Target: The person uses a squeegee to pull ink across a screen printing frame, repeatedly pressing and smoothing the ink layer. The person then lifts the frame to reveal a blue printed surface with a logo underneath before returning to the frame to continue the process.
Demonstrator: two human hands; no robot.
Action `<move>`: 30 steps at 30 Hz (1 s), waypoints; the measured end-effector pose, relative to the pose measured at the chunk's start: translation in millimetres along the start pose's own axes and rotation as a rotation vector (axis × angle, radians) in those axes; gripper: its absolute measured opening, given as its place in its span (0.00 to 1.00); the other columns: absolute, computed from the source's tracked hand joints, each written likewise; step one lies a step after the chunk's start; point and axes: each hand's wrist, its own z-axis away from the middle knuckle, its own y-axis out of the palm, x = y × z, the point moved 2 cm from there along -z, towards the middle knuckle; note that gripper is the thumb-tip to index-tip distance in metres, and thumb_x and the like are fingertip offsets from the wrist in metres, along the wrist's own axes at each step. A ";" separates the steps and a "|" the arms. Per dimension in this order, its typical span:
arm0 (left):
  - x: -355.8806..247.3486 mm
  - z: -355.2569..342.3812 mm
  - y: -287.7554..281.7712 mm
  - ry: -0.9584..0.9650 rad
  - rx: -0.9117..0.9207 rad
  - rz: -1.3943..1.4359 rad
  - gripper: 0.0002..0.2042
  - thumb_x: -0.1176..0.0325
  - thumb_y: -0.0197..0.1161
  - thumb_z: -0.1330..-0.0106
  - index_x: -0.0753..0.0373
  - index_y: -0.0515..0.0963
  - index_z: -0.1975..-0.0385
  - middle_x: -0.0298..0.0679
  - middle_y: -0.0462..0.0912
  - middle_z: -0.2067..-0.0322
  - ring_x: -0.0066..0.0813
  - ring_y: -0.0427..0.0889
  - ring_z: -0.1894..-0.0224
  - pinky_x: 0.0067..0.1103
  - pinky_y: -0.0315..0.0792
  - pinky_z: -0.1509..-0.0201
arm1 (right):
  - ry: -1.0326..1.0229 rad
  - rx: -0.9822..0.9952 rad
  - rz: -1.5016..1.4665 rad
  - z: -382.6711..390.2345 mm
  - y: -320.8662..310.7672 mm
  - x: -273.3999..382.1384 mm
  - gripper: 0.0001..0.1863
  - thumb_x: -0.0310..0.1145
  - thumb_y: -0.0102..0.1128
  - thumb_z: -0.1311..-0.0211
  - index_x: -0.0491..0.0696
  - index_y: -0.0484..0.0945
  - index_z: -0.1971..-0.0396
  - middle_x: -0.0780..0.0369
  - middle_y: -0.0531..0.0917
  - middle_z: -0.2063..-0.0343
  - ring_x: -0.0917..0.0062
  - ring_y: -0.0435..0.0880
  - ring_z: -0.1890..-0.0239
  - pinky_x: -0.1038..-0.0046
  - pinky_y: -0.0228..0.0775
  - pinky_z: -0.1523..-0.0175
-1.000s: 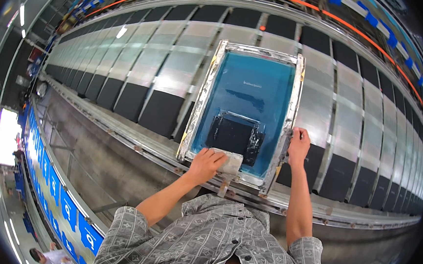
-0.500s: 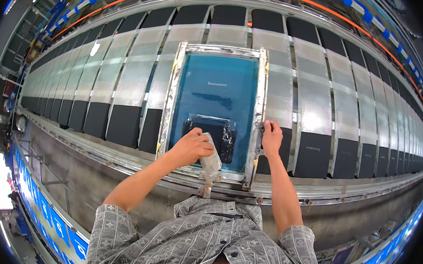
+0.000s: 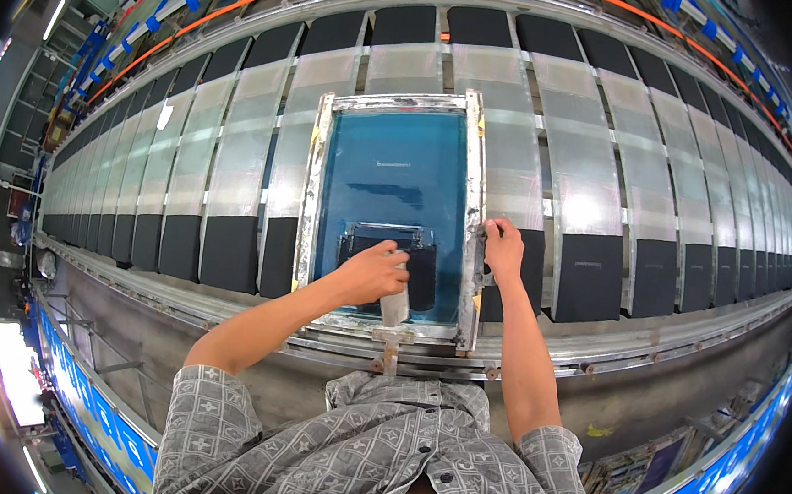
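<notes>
A screen-printing frame [image 3: 470,280] with smeared metal rails and blue-green mesh [image 3: 399,142] lies over the row of boards in front of me. Dark ink [image 3: 419,287] sits in the near half of its mesh, inside a rough rectangular outline. Over that ink my left hand [image 3: 374,273] is closed on a pale, stained squeegee [image 3: 395,307], whose lower end hangs toward the near rail. I cannot tell whether the squeegee touches the mesh. My right hand [image 3: 504,247] grips the frame's right rail, with the fingertips curled at its outer edge.
Long boards covered with black cloth and whitish sheets [image 3: 580,182] run left and right in a row. A metal rail [image 3: 572,351] passes along the near edge, and a bracket [image 3: 392,343] joins the frame there. An orange pipe [image 3: 248,3] stretches along the far side.
The squeegee has swung from a slant to nearly upright beneath my left hand, which has shifted slightly right and down. My right hand stays at the rail. The whole view has shifted a little.
</notes>
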 end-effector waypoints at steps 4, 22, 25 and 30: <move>16.0 36.2 -13.4 -0.385 0.023 0.147 0.09 0.62 0.73 0.50 0.53 0.83 0.70 0.28 0.83 0.70 0.29 0.81 0.59 0.30 0.65 0.52 | -0.074 -0.128 -0.015 8.2 2.5 4.8 0.16 0.41 0.55 0.33 0.43 0.81 0.60 0.50 0.85 0.63 0.51 0.83 0.57 0.58 0.73 0.51; -16.0 36.0 32.7 -0.521 -0.091 0.261 0.08 0.64 0.71 0.52 0.53 0.84 0.71 0.34 0.85 0.69 0.35 0.83 0.68 0.32 0.67 0.53 | -0.059 -0.093 -0.082 7.3 -3.0 -0.4 0.14 0.41 0.56 0.31 0.44 0.81 0.61 0.55 0.84 0.69 0.64 0.82 0.66 0.65 0.70 0.56; -18.8 39.6 25.9 -0.431 -0.075 0.331 0.08 0.64 0.72 0.52 0.51 0.85 0.70 0.31 0.85 0.72 0.33 0.83 0.68 0.31 0.66 0.56 | -0.045 -0.091 -0.086 8.8 -2.2 -2.1 0.14 0.40 0.56 0.31 0.44 0.81 0.60 0.55 0.84 0.69 0.65 0.82 0.65 0.66 0.71 0.55; 47.9 11.3 -3.7 -0.531 -0.134 0.246 0.07 0.61 0.72 0.49 0.52 0.85 0.72 0.33 0.84 0.72 0.35 0.83 0.65 0.33 0.66 0.56 | -0.041 -0.096 -0.087 10.1 -2.5 4.0 0.16 0.41 0.57 0.32 0.43 0.81 0.59 0.55 0.84 0.69 0.65 0.83 0.64 0.67 0.71 0.54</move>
